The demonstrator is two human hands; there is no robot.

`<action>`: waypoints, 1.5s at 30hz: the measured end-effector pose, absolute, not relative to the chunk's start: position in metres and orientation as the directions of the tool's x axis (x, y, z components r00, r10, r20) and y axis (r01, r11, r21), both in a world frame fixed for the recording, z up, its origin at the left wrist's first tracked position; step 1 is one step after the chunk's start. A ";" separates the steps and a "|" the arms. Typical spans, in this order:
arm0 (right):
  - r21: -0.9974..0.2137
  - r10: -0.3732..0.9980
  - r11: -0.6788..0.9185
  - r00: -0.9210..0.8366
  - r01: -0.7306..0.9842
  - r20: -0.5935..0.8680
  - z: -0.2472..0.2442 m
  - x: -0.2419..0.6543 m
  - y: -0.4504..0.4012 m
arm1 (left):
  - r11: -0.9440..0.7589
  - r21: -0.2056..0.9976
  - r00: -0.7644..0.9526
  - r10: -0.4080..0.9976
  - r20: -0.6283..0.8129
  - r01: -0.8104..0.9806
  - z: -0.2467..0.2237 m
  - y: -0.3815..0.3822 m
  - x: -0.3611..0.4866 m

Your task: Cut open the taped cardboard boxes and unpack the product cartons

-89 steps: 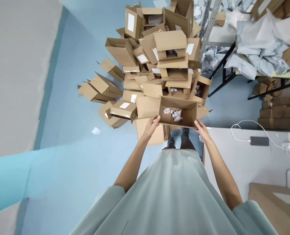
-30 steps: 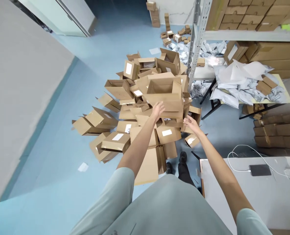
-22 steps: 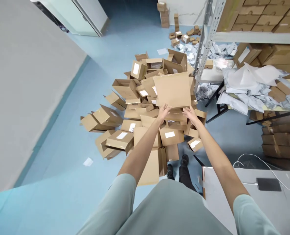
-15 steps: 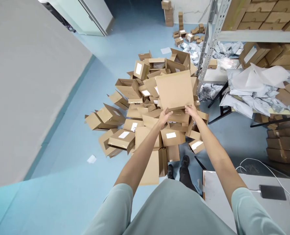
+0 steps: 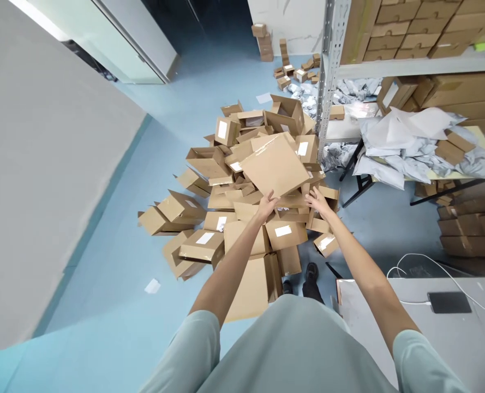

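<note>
A flat-faced cardboard box (image 5: 275,165) is tilted over the heap of boxes, turned so that one corner points toward me. My left hand (image 5: 268,205) grips its near edge, with the thumb on top. My right hand (image 5: 317,201) is apart from the box, just right of its near right corner, fingers spread and holding nothing. Under and around both hands lie many open cartons, among them a box with a white label (image 5: 283,231) just below my left hand.
A metal shelf post (image 5: 331,71) rises at the right of the heap. Beyond it, a table holds grey plastic mailers (image 5: 406,143). A desk (image 5: 422,333) with a black phone (image 5: 449,302) stands at the lower right. A wall is on the left.
The box has turned and tipped, its near right corner swinging away from my right hand. My right hand has let go of it and opened. The view has shifted slightly.
</note>
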State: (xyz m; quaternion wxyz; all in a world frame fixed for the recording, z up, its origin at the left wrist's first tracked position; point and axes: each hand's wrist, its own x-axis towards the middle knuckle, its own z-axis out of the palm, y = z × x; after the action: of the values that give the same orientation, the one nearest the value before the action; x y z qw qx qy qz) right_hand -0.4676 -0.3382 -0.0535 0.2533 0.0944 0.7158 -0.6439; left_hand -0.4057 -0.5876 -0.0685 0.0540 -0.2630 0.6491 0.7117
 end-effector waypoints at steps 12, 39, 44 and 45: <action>-0.929 -0.182 -0.049 -0.918 0.366 -0.352 -0.011 -0.323 -0.279 | -0.132 0.913 -0.903 -0.150 -0.403 -0.385 -0.059 -0.531 -0.329; -0.943 0.965 -0.261 -0.056 -0.206 -0.255 0.027 0.347 -0.175 | 0.057 0.949 -0.314 0.936 -0.159 -0.310 0.020 -0.191 0.068; -0.988 0.984 -0.118 0.121 -0.098 -0.130 0.009 0.444 -0.108 | 0.079 0.968 -0.177 0.976 -0.123 -0.240 0.022 -0.114 0.160; -0.996 0.981 -0.080 0.173 -0.039 -0.086 0.005 0.465 -0.088 | 0.083 0.970 -0.156 0.980 -0.121 -0.230 0.021 -0.098 0.182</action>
State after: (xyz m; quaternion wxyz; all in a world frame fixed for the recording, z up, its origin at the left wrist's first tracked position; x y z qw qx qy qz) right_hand 0.4649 -0.0880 0.0051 -0.5286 0.5542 0.4250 -0.4826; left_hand 0.1822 -0.0975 0.0209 0.5337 0.3704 0.5067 0.5667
